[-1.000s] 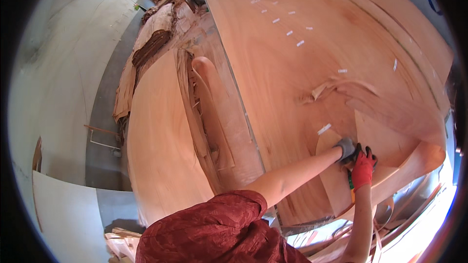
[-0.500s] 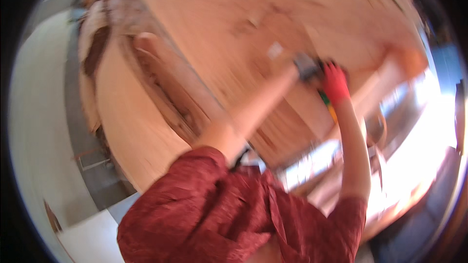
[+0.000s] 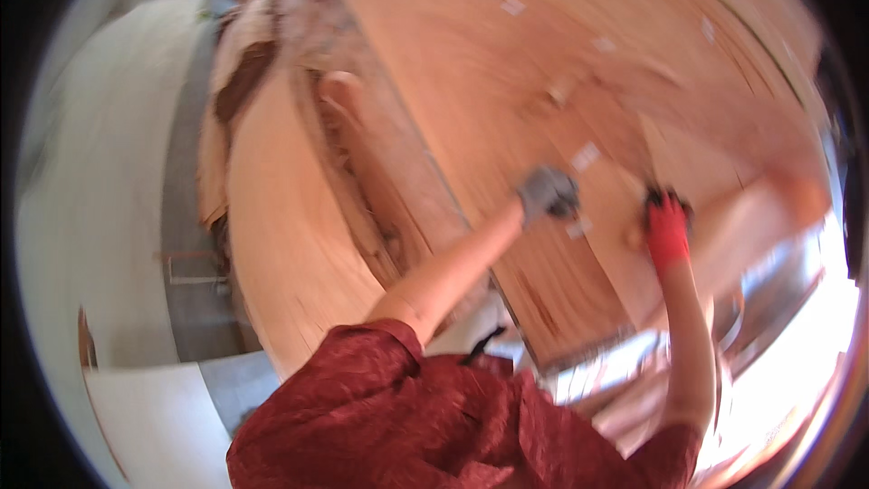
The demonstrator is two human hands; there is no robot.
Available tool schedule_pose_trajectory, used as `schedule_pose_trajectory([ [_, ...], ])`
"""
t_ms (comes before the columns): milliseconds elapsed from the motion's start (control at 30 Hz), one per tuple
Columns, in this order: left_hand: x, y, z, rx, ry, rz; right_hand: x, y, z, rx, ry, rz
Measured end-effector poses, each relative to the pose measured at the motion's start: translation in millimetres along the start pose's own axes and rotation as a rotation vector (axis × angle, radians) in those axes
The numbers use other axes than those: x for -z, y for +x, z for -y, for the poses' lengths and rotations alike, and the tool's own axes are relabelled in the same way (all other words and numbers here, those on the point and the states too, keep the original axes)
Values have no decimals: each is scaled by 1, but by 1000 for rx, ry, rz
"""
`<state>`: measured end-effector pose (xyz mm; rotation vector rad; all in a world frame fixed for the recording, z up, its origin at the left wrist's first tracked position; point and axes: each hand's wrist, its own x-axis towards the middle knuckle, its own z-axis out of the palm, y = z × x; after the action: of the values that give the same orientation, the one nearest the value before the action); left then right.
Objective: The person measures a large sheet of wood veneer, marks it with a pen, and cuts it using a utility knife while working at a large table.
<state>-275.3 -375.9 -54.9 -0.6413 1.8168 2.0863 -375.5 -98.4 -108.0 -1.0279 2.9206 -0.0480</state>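
On the veneer (image 3: 566, 285), the white strip (image 3: 579, 228) lies between left hand (image 3: 548, 193) and right hand (image 3: 668, 225), nearer the left; I cannot tell whether either grip is closed

White glare at lower right, motion blur throughout, fisheye bending, dark rim

Toward six o'clock, the dark red shirt (image 3: 434, 430) is short-sleeved and faintly mottled; the left glove (image 3: 543, 192) is grey with blackish fingers, the right glove (image 3: 669, 228) red with black fingertips.
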Motion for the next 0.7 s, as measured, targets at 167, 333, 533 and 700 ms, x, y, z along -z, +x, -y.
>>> schedule_pose_trajectory([
  [167,13,-34,32,157,-109,-111,-12,-22,-6,100,-129,25],
  [333,7,-84,32,64,-7,-185,-20,5,-7,95,-25,150],
  [533,-17,-97,37,-42,34,-221,-40,2,-84,32,151,-57],
  [700,14,-162,27,-54,53,-308,104,-49,-89,-67,682,-477],
])
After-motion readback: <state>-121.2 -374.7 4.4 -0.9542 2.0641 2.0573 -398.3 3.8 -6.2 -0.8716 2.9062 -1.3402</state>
